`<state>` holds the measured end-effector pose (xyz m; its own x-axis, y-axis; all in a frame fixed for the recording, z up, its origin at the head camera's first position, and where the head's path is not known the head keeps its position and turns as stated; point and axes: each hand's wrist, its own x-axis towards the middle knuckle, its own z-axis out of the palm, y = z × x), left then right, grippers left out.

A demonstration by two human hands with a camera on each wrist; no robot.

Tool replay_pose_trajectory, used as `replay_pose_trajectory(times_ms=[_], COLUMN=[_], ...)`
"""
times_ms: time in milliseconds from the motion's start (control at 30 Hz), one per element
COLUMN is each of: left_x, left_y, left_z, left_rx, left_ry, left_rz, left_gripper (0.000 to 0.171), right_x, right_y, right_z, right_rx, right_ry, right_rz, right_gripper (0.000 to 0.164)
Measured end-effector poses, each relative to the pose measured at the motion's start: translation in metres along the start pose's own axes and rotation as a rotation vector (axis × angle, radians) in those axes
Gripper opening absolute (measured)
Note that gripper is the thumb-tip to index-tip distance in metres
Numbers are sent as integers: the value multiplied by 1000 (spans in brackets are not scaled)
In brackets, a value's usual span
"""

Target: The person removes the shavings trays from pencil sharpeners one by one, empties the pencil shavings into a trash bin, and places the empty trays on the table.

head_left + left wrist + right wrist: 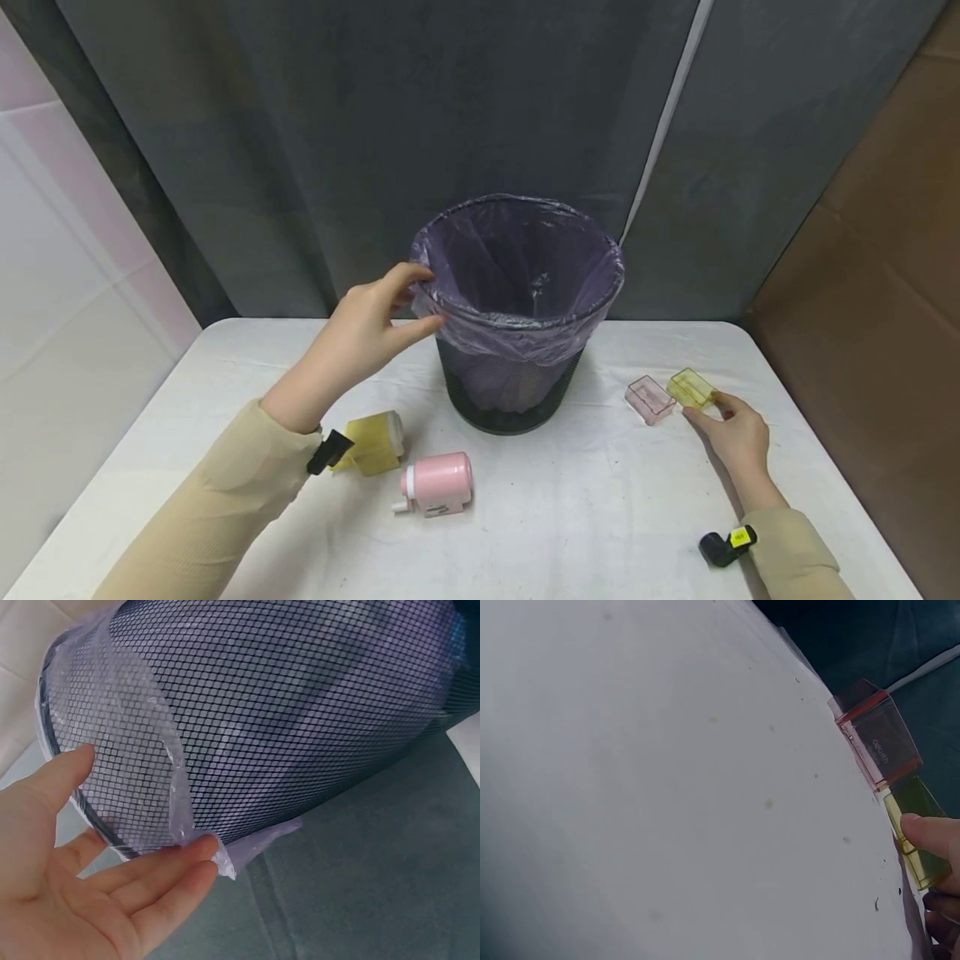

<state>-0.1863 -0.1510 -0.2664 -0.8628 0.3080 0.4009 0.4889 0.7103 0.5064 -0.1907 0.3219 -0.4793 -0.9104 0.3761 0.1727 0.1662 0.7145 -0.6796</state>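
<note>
A black mesh wastebasket stands upright on the table, lined with a translucent purple bag folded over its rim. My left hand is at the basket's left rim, fingers fairly straight; in the left wrist view its fingertips touch the bag's edge, with the thumb apart from them. To the right, my right hand pinches a clear yellow plastic box between thumb and fingers, low at the table. Next to that lies a clear pink plastic box, also seen in the right wrist view.
A pink crank pencil sharpener lies on the white-covered table in front of the basket. Behind it, partly covered by the left wrist, is a yellow plastic thing with a whitish end. A dark curtain hangs behind the table.
</note>
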Motion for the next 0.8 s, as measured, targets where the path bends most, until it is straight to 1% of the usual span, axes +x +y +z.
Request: replay_pose_trajectory(times_ms=[133, 333, 667, 800], left_x=[-3, -9, -19, -23], left_y=[-4, -7, -15, -17], left_z=[2, 2, -3, -4], left_rx=[-15, -1, -2, 2], left_ry=[-2, 3, -19, -20], left_rz=[15, 42, 7, 1], left_gripper=[57, 64, 73, 75], right_x=[1, 2, 5, 5], right_y=[-1, -2, -3, -5], right_z=[0, 0, -1, -4], right_rx=[-11, -22, -59, -87], right_ry=[-4, -13, -58, -82], right_rz=[-27, -41, -45, -72], right_gripper=[66, 66, 70, 69])
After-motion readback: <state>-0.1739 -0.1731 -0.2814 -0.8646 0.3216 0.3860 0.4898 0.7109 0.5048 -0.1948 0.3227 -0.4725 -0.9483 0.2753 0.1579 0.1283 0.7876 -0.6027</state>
